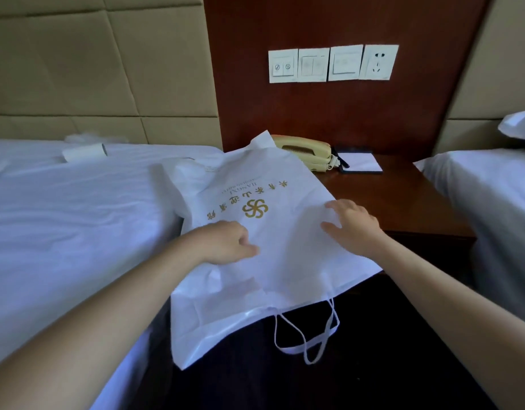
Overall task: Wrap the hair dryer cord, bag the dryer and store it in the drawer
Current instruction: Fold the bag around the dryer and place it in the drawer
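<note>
Head view: our left hand (225, 244) lies on the white, gold-printed fabric bag (284, 261), fingers curled, grasp unclear to us; our right hand (354, 226) presses it, fingers spread.

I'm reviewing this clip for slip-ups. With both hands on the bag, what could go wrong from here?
The bag spans bed and nightstand, its near end overhanging the gap; it may slide down if the left hand and right hand lift. Its far corner reaches the telephone, so tugging could perhaps shift it. The hanging loops might snag.
</note>
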Tool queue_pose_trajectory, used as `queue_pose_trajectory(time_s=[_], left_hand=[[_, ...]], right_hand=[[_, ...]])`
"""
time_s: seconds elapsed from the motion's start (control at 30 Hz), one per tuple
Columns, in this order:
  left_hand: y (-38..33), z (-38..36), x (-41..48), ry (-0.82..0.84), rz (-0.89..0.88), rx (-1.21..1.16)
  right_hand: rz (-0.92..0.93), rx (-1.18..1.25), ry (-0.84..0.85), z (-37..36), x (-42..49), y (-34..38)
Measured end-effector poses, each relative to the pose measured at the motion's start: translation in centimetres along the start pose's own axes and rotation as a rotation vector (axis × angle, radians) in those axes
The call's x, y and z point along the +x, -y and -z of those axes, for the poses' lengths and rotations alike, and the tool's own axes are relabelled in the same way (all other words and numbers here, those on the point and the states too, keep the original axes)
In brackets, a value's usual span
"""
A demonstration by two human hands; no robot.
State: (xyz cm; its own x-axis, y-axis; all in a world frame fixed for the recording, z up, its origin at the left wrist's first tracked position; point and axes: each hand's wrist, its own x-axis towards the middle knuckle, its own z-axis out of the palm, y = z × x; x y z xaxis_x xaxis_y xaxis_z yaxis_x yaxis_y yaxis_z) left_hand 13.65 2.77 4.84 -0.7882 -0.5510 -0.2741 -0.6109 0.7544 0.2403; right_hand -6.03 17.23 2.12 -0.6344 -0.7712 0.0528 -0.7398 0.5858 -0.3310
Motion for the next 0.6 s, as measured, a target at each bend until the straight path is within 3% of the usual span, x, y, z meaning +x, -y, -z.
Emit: queue_pose_trajectory(time_s=[0.17,0.27,0.37,0.53,0.6], left_hand=[[3.4,-2.8,0.0,-0.529,0.211,0.1],[4.7,-4.2,0.0,-0.82,0.298,-0.075],[5.9,-5.2,0.3,-0.852,0.396,-0.404],[7.8,-5.7,0.0,-0.897,0.349,-0.504],[8.8,-5.6,0.1,-0.864,0.376,-0.69]], right_hand=[[-0.14,0.185,-0.074,-1.7,1.5,-1.9],[-0.194,0.227,-0.102,-2.3,1.5,-1.9],[-0.182,0.362,-0.11,-3.2,1.1,-2.4],[-0.143,0.568,-0.164,-4.4,0.5,-3.8],[-0.16,0.592,-0.191,-4.3,0.6,-4.1]])
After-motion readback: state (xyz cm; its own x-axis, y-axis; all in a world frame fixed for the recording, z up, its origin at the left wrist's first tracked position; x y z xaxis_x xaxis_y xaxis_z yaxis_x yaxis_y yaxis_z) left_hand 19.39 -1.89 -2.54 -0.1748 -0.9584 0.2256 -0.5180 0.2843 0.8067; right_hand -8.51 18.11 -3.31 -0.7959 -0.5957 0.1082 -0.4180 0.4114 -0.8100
